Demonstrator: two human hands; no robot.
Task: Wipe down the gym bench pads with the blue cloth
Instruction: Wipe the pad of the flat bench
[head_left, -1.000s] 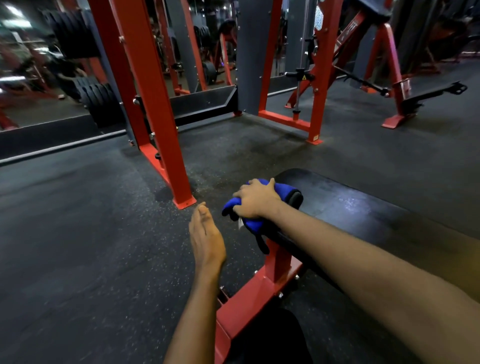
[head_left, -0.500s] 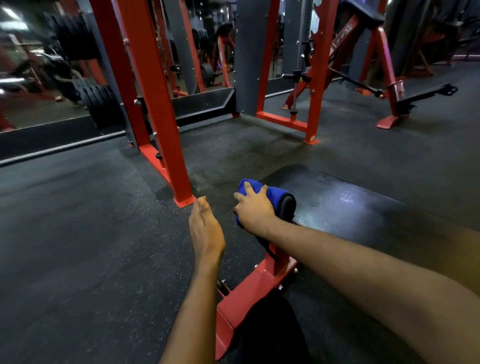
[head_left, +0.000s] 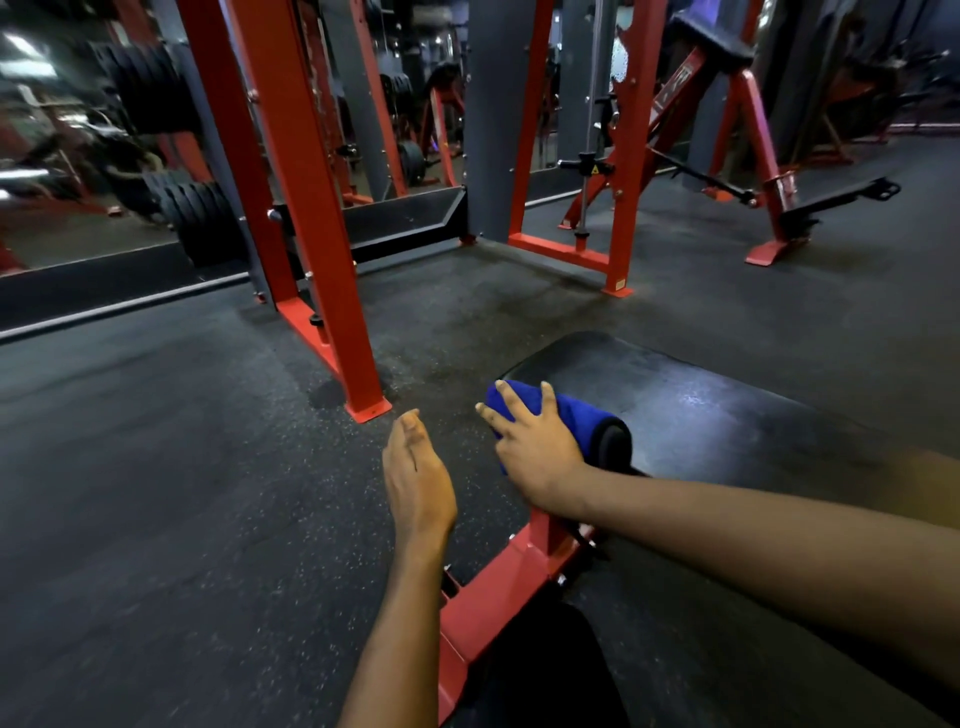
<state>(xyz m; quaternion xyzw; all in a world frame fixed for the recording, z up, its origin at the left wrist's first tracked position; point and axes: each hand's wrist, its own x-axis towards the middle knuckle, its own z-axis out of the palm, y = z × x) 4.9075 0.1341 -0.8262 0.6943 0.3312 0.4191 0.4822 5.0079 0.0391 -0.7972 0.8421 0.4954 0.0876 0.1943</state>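
The black bench pad (head_left: 727, 415) runs from the centre to the right, its surface shiny in patches. The blue cloth (head_left: 576, 415) is draped over the pad's near left end edge. My right hand (head_left: 535, 452) presses on the cloth with fingers spread and fairly straight, against the side of the pad. My left hand (head_left: 415, 478) hovers to the left of the bench over the floor, fingers straight and together, holding nothing.
The bench's red steel frame (head_left: 498, 592) runs down below the pad. A red rack upright (head_left: 311, 208) stands on the floor just beyond my left hand. Stacked weight plates (head_left: 192, 218) sit at the left, and another red machine (head_left: 623, 182) stands behind. Dark rubber floor (head_left: 156, 467) surrounds everything.
My right hand has slid with the cloth from the pad's top end down over its side edge, and its fingers have spread from curled to straight. My left hand has barely moved.
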